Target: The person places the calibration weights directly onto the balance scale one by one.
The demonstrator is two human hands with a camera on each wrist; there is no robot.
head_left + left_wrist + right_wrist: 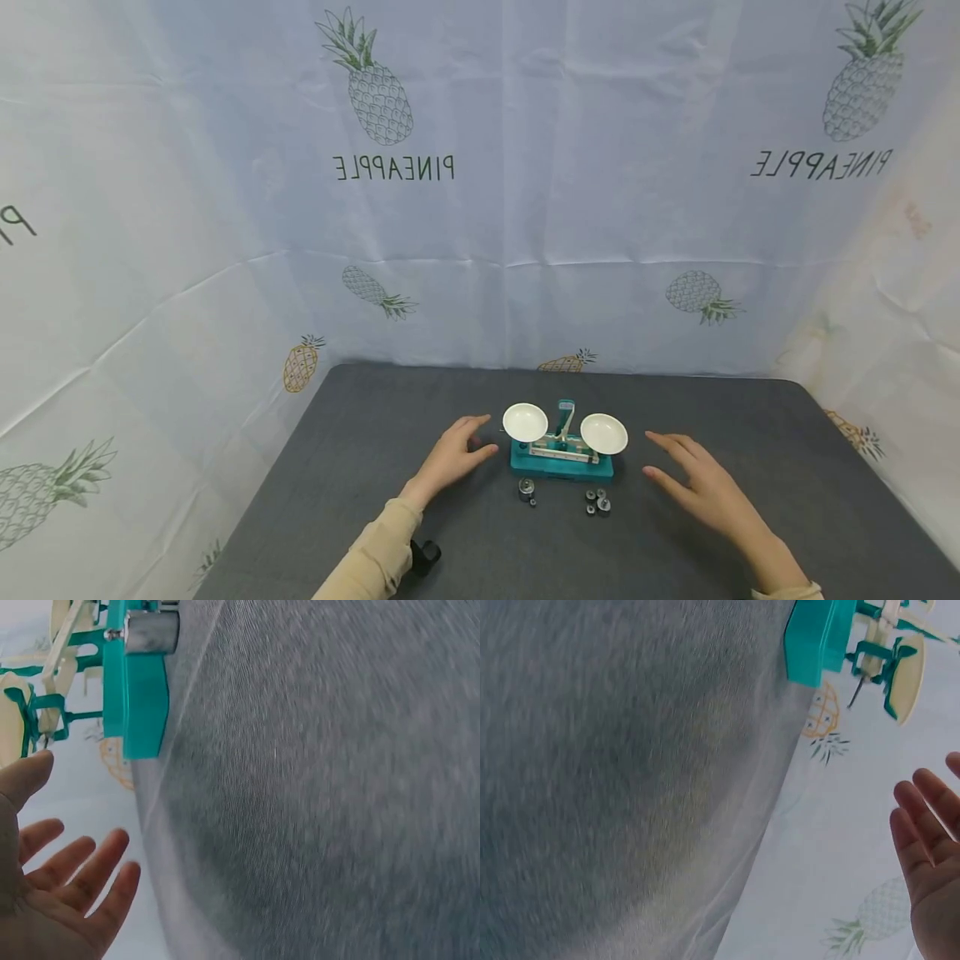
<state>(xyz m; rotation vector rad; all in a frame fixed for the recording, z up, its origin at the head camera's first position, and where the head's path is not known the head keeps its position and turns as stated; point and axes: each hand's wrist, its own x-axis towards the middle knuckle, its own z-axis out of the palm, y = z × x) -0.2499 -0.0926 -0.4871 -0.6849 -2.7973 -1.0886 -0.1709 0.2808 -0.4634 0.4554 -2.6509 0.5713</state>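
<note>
Pale pineapple-printed cloth backs a dark grey table; there a teal, white-panned balance stands assembled, metal weights not yet loaded, at its six o'clock. Left hand (nine), right hand (three): fingers extended, empty.

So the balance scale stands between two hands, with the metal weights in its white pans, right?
Not quite: the metal weights sit on the dark tabletop in front of the balance scale, not in its white pans, as the head view shows.

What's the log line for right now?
left hand: open, left of scale | right hand: open, right of it | scale: touched by neither hand | weights: on table
</note>
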